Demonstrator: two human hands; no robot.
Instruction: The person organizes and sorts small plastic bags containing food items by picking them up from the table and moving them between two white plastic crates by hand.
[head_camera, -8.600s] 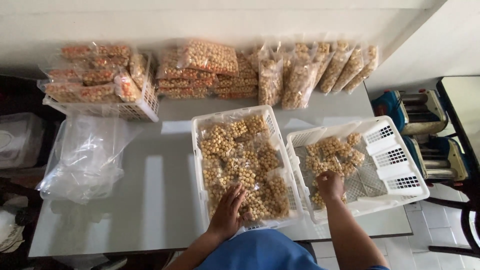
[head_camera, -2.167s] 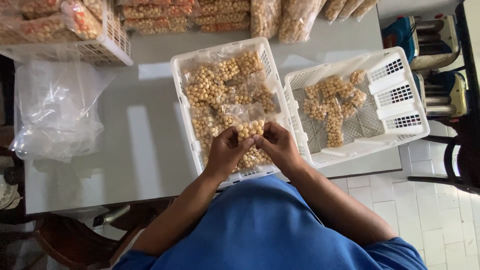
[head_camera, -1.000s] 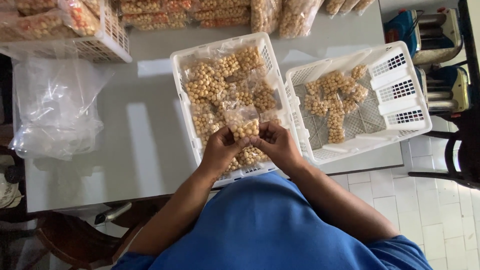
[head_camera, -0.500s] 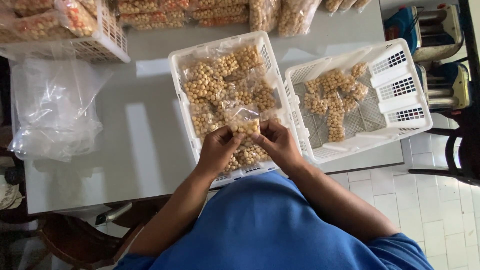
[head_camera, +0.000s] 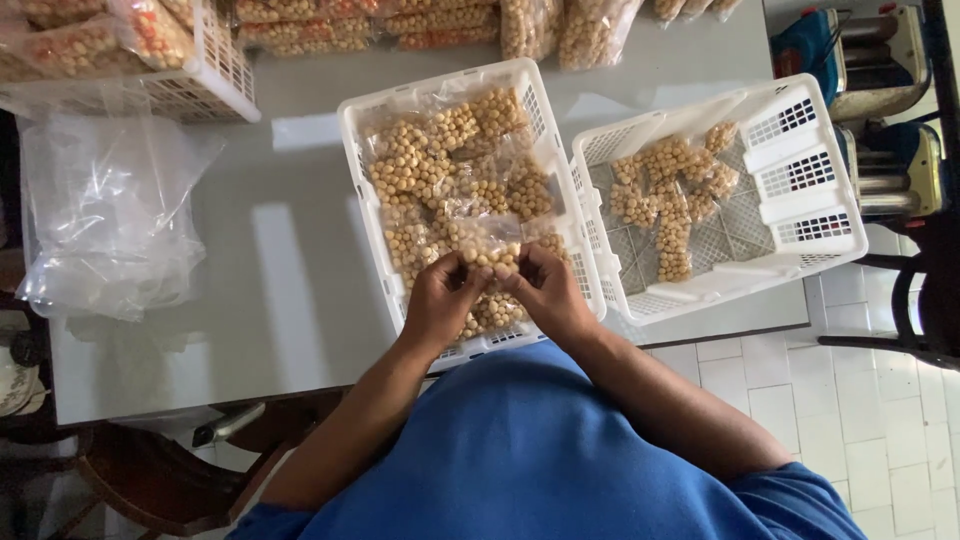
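While both hands, left hand (head_camera: 440, 298) and right hand (head_camera: 545, 290), pinched a small clear packet of snack balls (head_camera: 490, 252) over the near end of the white basket (head_camera: 452, 88), a loose pinch could have spilled it.

Filled snack bags (head_camera: 420, 20) cut off by top edge; fingers (head_camera: 470, 268) partly behind small packet (head_camera: 492, 250).

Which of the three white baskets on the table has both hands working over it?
The middle basket, heaped with clear packets of round tan snacks. The left hand and right hand hold one packet above its near end; the other baskets sit untouched.
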